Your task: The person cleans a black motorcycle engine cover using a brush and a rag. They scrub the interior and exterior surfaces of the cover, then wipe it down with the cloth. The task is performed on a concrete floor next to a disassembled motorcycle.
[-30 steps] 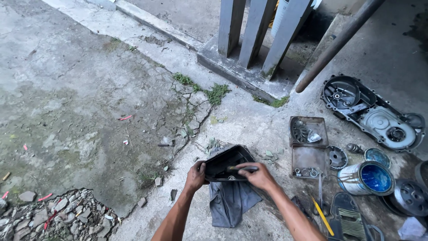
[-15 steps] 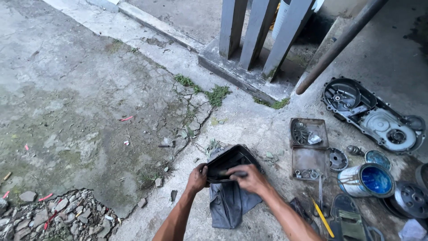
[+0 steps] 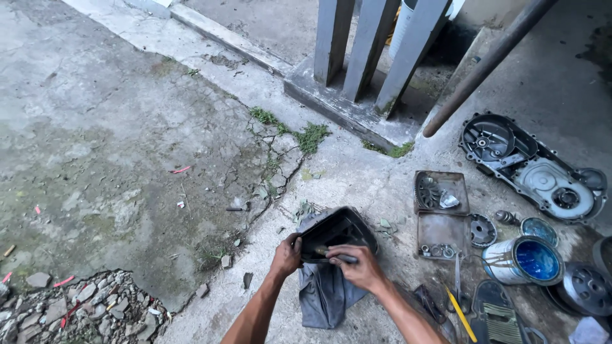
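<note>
Your left hand (image 3: 287,255) grips the near rim of a black plastic cover (image 3: 336,230) held over a grey rag (image 3: 326,294) on the concrete floor (image 3: 127,146); your right hand (image 3: 360,266) has its fingers clenched round a dark-handled tool (image 3: 338,257) inside the cover; an open blue tin (image 3: 524,260) and two metal trays (image 3: 440,213) lie just right.

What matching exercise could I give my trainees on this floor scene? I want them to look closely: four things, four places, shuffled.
Things:
1. black housing
2. grey cloth
3. open can
4. engine cover

Places:
A. far right, lying flat by the slanting pipe
B. on the concrete under the hands
C. held by the left hand, with the right hand pressing a tool into it
D. on its side, blue inside, right of the two trays

Pairs: 1-C, 2-B, 3-D, 4-A
</note>
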